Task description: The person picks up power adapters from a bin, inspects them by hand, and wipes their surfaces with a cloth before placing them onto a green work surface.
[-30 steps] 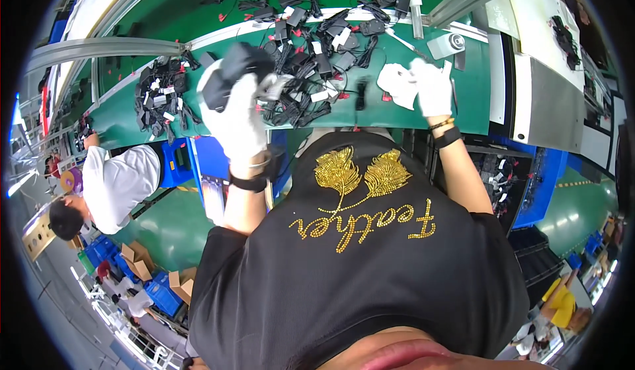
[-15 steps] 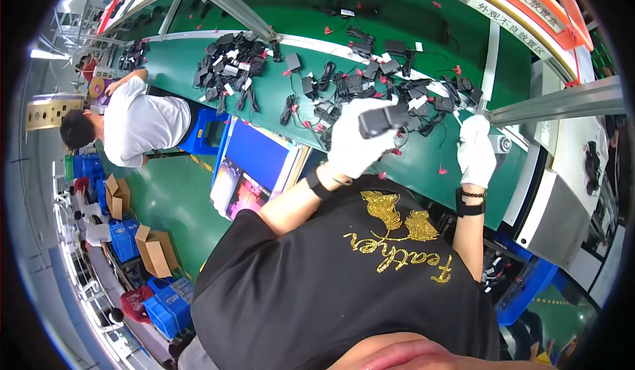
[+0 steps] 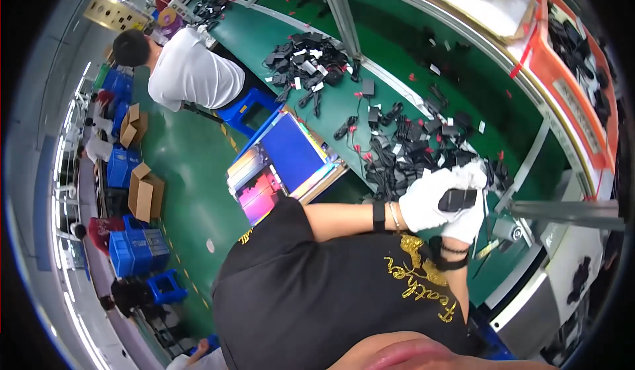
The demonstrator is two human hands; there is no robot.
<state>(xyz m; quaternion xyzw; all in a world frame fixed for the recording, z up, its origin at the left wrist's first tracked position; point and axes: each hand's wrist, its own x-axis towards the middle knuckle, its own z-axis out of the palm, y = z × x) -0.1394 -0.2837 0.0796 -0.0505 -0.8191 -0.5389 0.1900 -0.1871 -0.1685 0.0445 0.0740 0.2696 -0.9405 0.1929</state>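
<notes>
A black power adapter (image 3: 458, 200) is between my two white-gloved hands, close in front of my body. My left hand (image 3: 422, 203) closes around it from the left, its fingers reaching over the far side. My right hand (image 3: 467, 227) meets it from the right and grips the adapter too; its fingers are partly hidden behind the adapter and the other glove. Just beyond the hands lies a heap of black adapters with coiled cables (image 3: 397, 151), some with red caps and white tags, on the green bench (image 3: 344, 161).
Another adapter pile (image 3: 307, 62) lies farther left along the bench. A person in a white shirt (image 3: 198, 72) sits on a blue stool (image 3: 248, 112) there. A metal post (image 3: 340, 16) and an orange bin (image 3: 575, 98) stand beyond. To my right is a metal bar (image 3: 562, 212).
My left hand has brought the adapter rightward to my right hand, and both gloves are now together around it. The whole view has turned, shifting the bench rightward.
</notes>
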